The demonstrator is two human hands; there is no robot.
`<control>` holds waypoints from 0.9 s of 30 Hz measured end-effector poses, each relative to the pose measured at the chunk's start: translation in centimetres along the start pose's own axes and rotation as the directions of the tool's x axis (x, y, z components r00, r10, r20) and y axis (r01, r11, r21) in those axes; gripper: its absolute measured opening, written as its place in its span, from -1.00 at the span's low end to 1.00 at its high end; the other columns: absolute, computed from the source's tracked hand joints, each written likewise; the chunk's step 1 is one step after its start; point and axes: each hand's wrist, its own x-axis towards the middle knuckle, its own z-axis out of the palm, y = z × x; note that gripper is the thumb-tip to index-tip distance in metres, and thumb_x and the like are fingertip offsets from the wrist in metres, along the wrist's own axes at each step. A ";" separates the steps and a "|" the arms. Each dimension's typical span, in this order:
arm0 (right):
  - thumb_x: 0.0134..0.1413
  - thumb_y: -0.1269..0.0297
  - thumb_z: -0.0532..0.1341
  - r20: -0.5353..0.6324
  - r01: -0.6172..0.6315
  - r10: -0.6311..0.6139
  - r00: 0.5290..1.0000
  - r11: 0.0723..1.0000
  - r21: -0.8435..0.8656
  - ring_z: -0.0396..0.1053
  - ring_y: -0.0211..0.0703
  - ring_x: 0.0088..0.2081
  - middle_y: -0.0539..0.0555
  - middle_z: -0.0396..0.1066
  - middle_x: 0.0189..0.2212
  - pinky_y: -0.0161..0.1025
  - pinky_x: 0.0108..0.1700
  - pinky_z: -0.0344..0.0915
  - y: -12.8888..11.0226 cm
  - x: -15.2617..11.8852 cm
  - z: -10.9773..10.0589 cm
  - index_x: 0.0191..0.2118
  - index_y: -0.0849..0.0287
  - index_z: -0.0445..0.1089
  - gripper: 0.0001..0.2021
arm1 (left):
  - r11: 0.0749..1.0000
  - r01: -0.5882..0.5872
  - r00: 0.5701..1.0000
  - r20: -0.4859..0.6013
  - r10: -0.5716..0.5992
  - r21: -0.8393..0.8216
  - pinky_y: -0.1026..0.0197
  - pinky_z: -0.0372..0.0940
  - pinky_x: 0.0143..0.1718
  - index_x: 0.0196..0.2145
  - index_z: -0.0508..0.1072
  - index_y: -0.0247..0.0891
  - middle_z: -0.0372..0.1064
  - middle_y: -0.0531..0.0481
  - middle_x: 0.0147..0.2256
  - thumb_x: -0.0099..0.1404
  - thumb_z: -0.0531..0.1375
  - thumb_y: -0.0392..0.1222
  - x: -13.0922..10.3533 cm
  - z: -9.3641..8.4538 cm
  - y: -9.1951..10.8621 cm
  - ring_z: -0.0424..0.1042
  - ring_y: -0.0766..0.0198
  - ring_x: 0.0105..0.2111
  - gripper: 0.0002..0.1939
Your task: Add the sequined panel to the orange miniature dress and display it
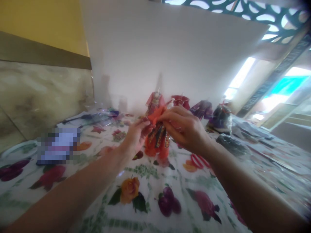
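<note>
Over the middle of the table, a small orange doll-sized outfit (156,151) with dark patterned strips down its front hangs between my hands. My left hand (137,134) pinches its upper left side, thumb and fingers together on the orange cloth. From the right, the thumb and fingertips of my right hand (186,126) close on the top of the same outfit. Its upper part is partly covered by my fingers, so what is inside the cloth cannot be made out.
Against the white wall stand several small outfits, among them a pink one (155,100), a dark red one (181,99) and a purple one (201,109). A dark bundle with a red ribbon (220,118) and clear plastic packets (255,129) lie right. A phone-like object (58,145), pixelated, lies left on the flowered tablecloth (148,200).
</note>
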 end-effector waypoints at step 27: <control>0.27 0.48 0.13 -0.024 -0.177 0.179 0.984 0.982 0.060 0.41 -0.15 -0.16 0.14 0.43 -0.21 -0.16 -0.13 0.37 0.2 -6.5 -0.5 -0.11 0.21 0.45 -0.82 | 0.994 0.100 0.989 -0.100 -0.104 -0.050 0.49 0.34 -0.61 -0.35 0.51 -0.35 0.53 0.02 -0.51 0.31 0.26 -0.32 -0.6 1.0 0.9 0.48 0.44 -0.61 -0.94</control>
